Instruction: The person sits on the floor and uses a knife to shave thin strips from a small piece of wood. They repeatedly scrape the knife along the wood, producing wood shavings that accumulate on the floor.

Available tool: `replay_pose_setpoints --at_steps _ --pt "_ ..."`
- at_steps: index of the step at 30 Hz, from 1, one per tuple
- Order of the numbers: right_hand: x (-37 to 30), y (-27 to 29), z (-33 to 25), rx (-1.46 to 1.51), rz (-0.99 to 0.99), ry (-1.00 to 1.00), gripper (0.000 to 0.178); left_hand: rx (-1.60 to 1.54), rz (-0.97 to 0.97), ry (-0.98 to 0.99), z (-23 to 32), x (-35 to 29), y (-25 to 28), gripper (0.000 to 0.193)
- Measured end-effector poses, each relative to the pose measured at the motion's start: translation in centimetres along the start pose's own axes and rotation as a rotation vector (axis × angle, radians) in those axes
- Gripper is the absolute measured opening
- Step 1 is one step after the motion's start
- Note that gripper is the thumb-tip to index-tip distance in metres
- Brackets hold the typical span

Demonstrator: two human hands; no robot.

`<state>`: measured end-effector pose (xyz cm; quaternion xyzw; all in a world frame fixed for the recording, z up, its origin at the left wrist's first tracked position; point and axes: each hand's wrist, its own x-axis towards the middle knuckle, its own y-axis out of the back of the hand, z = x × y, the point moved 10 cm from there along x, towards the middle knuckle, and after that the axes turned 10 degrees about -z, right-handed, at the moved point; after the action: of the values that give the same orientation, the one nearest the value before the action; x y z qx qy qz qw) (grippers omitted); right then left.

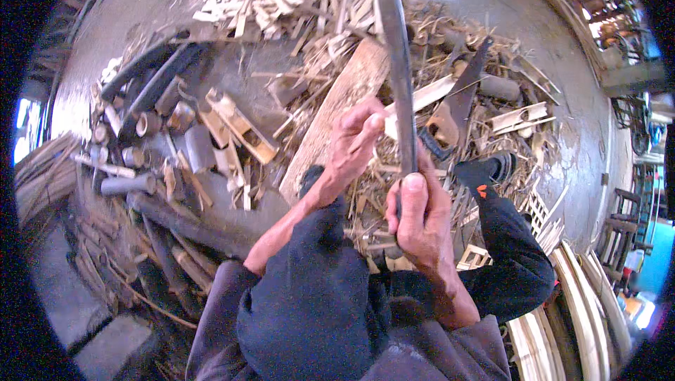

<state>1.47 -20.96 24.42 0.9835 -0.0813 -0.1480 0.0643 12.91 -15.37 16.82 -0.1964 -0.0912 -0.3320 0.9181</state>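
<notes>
Right hand was clenched around the handle of a long knife, thumb laid along its near end; the blade stood pointing away from the body, toward the upper edge of the view. Left hand was bent at the wrist, thumb and fingers pinching the near end of a pale strip. The strip ran obliquely up and to the right, crossing behind the blade in this view; whether edge and strip touched could not be told.

Beneath the left hand a thick wooden plank lay slanted among shavings. Right of the knife, a handsaw with a dark blade and wooden handle rested on the litter, just beside the strip's far end. A dark shoe was planted below the saw.

Left side of the floor: short bamboo sections, some whole, and a split bamboo piece with its hollow facing up. Far side: a heap of pale sticks, loosely piled.
</notes>
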Motion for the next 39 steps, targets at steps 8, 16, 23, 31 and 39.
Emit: replay_pose_setpoints --at_steps 8,16,23,31,39 --pt "-0.6 -0.1 -1.8 -0.053 -0.089 -0.06 0.05 -0.051 0.023 -0.015 0.3 -0.2 0.0 0.031" --pt "1.9 -0.2 6.9 -0.112 -0.03 -0.004 0.044 -0.131 -0.049 0.12 -6.9 -2.6 1.6 0.02" --pt "3.1 3.8 5.0 -0.578 0.044 0.083 0.048 -0.125 -0.084 0.157 -5.4 -0.6 -0.4 0.019" --pt "3.1 1.8 9.7 -0.405 -0.137 -0.015 0.048 0.468 -0.036 0.168 -3.3 -2.2 1.4 0.039" --pt "1.9 -5.3 7.0 -0.488 -0.158 0.019 0.054 1.136 0.284 -0.355 11.2 -8.2 3.1 0.064"
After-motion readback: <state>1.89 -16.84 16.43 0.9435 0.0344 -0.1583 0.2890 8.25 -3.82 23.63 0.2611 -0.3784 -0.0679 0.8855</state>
